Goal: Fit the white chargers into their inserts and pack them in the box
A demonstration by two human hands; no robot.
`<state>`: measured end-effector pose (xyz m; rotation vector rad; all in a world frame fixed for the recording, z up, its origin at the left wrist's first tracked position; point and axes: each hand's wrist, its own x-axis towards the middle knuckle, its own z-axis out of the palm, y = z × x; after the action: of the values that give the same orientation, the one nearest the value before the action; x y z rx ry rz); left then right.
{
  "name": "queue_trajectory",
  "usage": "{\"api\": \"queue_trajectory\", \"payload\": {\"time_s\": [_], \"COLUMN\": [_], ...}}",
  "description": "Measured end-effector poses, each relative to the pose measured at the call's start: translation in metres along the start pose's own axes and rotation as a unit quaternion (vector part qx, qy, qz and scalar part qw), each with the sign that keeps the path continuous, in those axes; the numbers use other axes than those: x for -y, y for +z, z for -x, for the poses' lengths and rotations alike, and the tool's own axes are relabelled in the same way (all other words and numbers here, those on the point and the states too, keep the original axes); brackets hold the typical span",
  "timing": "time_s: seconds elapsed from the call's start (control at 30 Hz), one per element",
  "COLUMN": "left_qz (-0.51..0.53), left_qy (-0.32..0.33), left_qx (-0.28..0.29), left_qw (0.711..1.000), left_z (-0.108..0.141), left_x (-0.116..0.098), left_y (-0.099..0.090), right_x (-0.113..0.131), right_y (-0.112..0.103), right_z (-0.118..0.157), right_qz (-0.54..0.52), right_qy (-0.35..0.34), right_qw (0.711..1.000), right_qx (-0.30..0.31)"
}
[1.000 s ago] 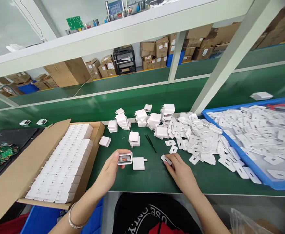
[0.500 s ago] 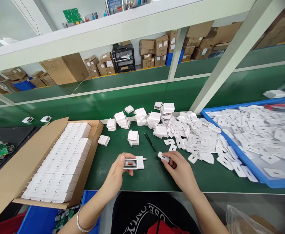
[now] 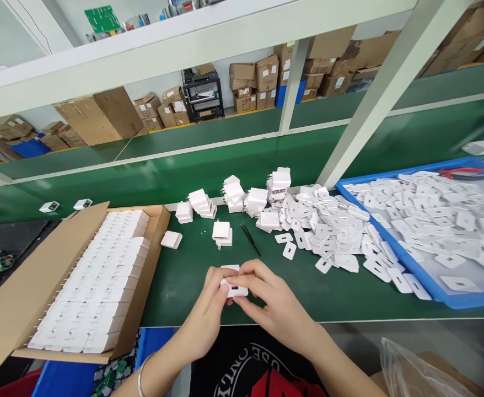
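Close to the table's front edge, my left hand [image 3: 207, 309] is closed around a white charger [image 3: 230, 267]. The fingers of my right hand [image 3: 273, 295] pinch a white cover plate [image 3: 239, 291] with a small slot, against the charger's end facing me. Something red shows through that slot. My left thumb also touches the plate, and both hands hide much of the charger. Beyond them lie black tweezers [image 3: 250, 239] and a small stack of chargers [image 3: 222, 234]. A heap of loose cover plates [image 3: 328, 226] spreads to the right.
At the left stands an open cardboard box [image 3: 153, 259] with rows of white chargers. More chargers [image 3: 234, 193] are piled along the back edge. On the right, a blue tray [image 3: 394, 251] holds many cover plates and red-handled pliers [image 3: 461, 173]. A slanted post [image 3: 366, 105] rises behind the heap.
My right hand has moved left with the cover plate and brought it onto the charger's open end. The charger has turned in my left hand. The whole view has shifted slightly.
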<state>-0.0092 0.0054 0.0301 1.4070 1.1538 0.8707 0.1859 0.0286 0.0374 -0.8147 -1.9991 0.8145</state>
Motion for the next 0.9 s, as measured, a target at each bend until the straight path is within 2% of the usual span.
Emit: {"api": "queue_trajectory", "payload": {"time_s": [0.1, 0.23, 0.33, 0.47, 0.6, 0.77, 0.83, 0.9], "left_qz": [-0.025, -0.032, -0.048, -0.073, -0.085, -0.063, -0.003, 0.101], "left_qy": [0.029, 0.065, 0.089, 0.132, 0.159, 0.143, 0.105, 0.057], "left_qx": [-0.01, -0.032, -0.041, -0.055, -0.032, -0.015, -0.034, -0.064], "left_qw": [0.999, 0.997, 0.994, 0.987, 0.983, 0.988, 0.994, 0.991], "left_z": [0.001, 0.002, 0.002, -0.001, -0.005, -0.006, -0.007, -0.008], "left_x": [0.0, 0.001, 0.004, 0.011, 0.017, 0.024, 0.027, 0.03], "left_y": [0.002, 0.006, 0.01, 0.011, 0.005, -0.001, 0.0, 0.001], "right_x": [-0.003, -0.013, -0.018, -0.023, -0.029, -0.034, -0.036, -0.037], "right_y": [-0.002, 0.002, 0.012, 0.026, 0.032, 0.035, 0.04, 0.045], "right_z": [-0.001, 0.001, 0.002, 0.002, 0.002, 0.003, 0.005, 0.007], "right_qz": [-0.034, -0.126, -0.186, -0.255, -0.279, -0.278, -0.271, -0.257], "right_qy": [0.03, 0.115, 0.158, 0.165, 0.155, 0.143, 0.144, 0.141], "right_qw": [0.999, 0.985, 0.97, 0.953, 0.947, 0.949, 0.951, 0.955], "right_qx": [0.003, -0.04, -0.008, -0.016, -0.033, -0.028, -0.028, -0.044]}}
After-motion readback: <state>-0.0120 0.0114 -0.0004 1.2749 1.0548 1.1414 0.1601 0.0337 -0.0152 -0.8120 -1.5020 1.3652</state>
